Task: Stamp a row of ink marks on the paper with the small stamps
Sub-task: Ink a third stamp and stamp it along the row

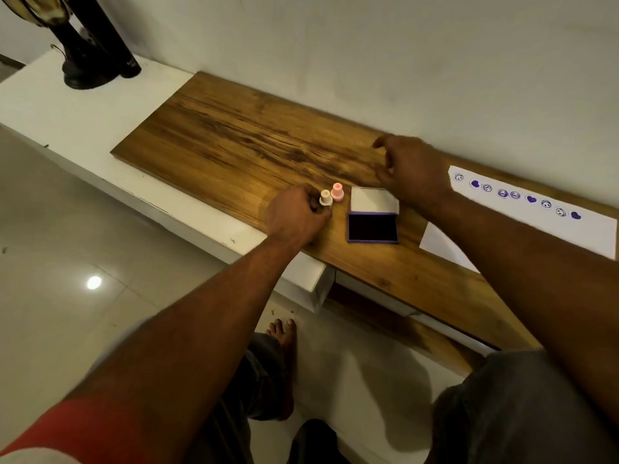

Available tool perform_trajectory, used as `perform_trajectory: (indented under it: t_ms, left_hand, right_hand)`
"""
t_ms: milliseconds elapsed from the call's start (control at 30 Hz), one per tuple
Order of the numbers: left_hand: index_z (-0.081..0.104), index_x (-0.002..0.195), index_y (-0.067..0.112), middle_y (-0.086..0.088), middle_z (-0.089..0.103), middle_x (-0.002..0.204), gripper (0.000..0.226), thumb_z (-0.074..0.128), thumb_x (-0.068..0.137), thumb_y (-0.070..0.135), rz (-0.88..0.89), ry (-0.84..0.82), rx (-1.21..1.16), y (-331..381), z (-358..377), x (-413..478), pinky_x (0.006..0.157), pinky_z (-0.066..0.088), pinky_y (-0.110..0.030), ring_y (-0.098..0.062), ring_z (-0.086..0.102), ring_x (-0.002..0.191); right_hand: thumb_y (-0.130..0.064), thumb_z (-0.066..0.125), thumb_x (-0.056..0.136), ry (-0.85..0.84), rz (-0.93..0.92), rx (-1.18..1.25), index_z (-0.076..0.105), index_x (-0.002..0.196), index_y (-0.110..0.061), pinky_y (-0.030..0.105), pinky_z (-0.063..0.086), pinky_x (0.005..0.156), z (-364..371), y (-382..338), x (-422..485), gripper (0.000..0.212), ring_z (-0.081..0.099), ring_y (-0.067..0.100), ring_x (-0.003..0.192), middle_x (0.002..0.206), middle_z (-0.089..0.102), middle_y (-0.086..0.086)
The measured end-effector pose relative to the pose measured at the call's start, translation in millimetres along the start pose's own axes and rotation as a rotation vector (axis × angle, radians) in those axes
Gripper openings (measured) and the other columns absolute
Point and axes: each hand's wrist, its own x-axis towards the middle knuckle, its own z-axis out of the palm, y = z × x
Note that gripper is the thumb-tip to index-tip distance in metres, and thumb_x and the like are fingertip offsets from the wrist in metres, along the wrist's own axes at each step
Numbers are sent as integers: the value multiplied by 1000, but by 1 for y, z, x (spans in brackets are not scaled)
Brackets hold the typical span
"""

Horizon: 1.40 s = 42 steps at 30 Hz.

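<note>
A white paper [522, 236] lies at the right end of the wooden board [234, 139], with a row of purple smiley and heart marks [516, 195] along its far edge. An open purple ink pad [372, 228] sits left of the paper, its lid [373, 199] folded back. Two small stamps stand left of the pad, one cream [325, 196] and one pink [337, 191]. My left hand [294, 214] is curled around the base of the cream stamp. My right hand [413, 169] hovers behind the pad with its fingers spread and nothing in them.
The board rests on a white ledge [67, 108] against a pale wall. A black stand [90, 58] occupies the ledge's far left end. Below are a tiled floor and my bare foot [284, 333].
</note>
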Motion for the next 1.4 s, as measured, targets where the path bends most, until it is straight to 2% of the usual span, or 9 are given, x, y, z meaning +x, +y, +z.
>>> perform_trajectory:
  t_ms: [133,300,433,600,900,1000,1133,1333,1400]
  left_hand:
    - [73,111,32,16,64,80,33,74,84,51,-6,13,5,1,3,2,57,37,-22,-6,62,77]
    - [66,119,33,17,63,78,42,77,84,52,-2,15,1,2,3,1,55,35,-20,-2,60,74]
    - [64,122,32,17,63,75,47,81,82,50,-11,13,-12,2,1,1,55,37,-22,2,58,70]
    - [63,124,32,17,62,76,50,81,81,48,-19,14,-10,2,-1,3,55,34,-21,4,56,70]
    - [63,126,31,15,67,84,52,81,80,47,11,15,-5,12,-16,-10,58,40,-25,-8,66,80]
    - [65,125,28,11,72,95,50,77,83,53,81,53,-39,19,-24,-18,63,44,-28,-12,67,86]
    - [70,118,27,15,70,96,46,76,85,58,271,35,-63,35,-31,-35,59,38,-18,-5,61,86]
    - [68,131,28,15,67,91,45,71,93,52,431,-17,-3,55,-26,-45,56,31,-19,-6,59,82]
    - [67,133,28,12,72,97,47,70,93,53,443,-13,0,56,-24,-43,59,38,-23,-8,62,85]
  right_hand:
    - [-33,62,97,-6,192,-162,44,147,-15,48,53,85,8,25,15,56,56,36,116,134,53,18]
    - [-29,58,99,-192,164,-269,36,154,-21,53,51,90,15,36,22,60,49,43,123,145,44,19]
    - [-18,67,92,-239,177,-279,47,145,-15,51,52,91,16,37,27,57,52,41,120,133,55,18]
    - [-16,64,96,-190,162,-314,64,125,-11,47,53,83,13,43,24,30,61,38,106,115,65,18]
    - [-21,66,96,-310,252,-253,68,115,-10,40,54,87,-12,39,-6,23,66,36,103,114,69,18]
    - [-29,71,94,-235,318,-92,71,115,-15,32,46,78,-26,24,-19,26,66,31,101,112,72,13]
    - [-39,77,88,-160,249,168,75,111,-17,26,43,70,-42,-15,-39,32,67,21,94,105,74,6]
    - [-42,75,89,-141,236,263,78,106,-21,22,37,57,-47,-42,-62,27,58,9,75,86,68,-5]
    - [-41,75,89,-158,253,276,78,106,-22,22,36,56,-49,-40,-63,26,57,6,72,84,65,-7]
